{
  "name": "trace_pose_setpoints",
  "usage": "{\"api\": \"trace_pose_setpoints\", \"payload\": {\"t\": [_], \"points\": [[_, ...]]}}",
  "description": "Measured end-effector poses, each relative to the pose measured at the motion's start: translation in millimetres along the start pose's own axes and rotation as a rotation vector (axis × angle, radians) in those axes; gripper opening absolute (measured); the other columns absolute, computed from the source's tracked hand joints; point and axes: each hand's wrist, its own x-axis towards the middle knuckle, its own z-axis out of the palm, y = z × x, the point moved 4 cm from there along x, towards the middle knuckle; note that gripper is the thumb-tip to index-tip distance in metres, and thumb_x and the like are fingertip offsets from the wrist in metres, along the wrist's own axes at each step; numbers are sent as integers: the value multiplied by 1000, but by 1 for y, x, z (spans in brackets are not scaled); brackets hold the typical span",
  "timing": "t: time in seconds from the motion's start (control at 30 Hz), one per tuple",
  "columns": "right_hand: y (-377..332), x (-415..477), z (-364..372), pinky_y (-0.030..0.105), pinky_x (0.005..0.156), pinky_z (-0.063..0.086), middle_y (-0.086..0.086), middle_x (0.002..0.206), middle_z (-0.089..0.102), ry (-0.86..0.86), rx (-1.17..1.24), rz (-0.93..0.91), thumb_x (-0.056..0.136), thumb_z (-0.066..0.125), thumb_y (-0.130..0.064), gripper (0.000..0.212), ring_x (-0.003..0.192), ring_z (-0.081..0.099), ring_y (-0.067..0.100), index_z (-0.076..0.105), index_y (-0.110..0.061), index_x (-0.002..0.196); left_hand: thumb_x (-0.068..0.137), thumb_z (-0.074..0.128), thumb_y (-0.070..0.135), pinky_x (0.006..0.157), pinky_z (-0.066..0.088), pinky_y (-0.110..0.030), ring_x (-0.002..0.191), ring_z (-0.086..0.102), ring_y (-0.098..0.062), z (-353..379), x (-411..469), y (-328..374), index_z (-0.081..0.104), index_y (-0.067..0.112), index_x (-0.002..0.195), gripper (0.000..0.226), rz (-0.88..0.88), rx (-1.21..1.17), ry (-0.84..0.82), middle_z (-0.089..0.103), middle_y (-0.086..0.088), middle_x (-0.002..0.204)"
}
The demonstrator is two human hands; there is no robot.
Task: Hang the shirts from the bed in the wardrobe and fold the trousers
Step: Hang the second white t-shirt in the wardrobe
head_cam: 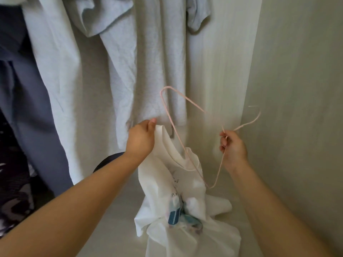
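A white T-shirt (178,197) with a blue print hangs crumpled in front of me, its lower part resting on the wardrobe's pale floor. My left hand (142,138) pinches the shirt's collar and holds it up. My right hand (233,145) grips a thin pink wire hanger (171,115) near its hook. One arm of the hanger passes down through the shirt's neck opening; the other end sticks up to the left.
Light grey and pale blue shirts (115,58) hang at the back of the wardrobe. A dark blue garment (29,101) hangs at the left. The wardrobe's pale side wall (300,89) stands close on the right. A dark round object (109,160) shows behind my left forearm.
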Motion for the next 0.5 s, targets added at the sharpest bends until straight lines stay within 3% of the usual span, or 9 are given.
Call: {"api": "trace_pose_setpoints", "payload": {"t": [0.1,0.2,0.33,0.5], "points": [[2,1,-2,20,51,22,-11,37,38,-9,-127,-88,90,48,-6,31,39,32,1,53,-12,61,100,38,40,56,35,-20,67,49,-15,-11,-6,-12,58,0,80,49,-75,-25,-54,53,-4,71],[3,2,-2,17,51,26,-11,37,40,-42,-288,-193,90,50,-3,31,42,35,1,54,-10,60,98,44,38,64,40,-26,75,56,-21,-26,-17,-25,64,5,86,40,-109,-71,-114,61,-7,79],[10,0,-1,16,50,27,-12,36,41,-39,-349,-214,88,51,-1,33,46,35,3,53,-11,57,97,50,27,50,37,-12,56,49,-4,-50,-29,-35,62,8,78,29,-90,-208,-101,58,-3,71],[28,-11,0,13,42,27,4,51,41,-73,-525,-204,85,54,-2,32,40,39,2,54,-14,56,96,52,26,54,37,-6,59,50,7,-73,-45,-41,55,25,74,23,-2,-97,19,56,9,71]]}}
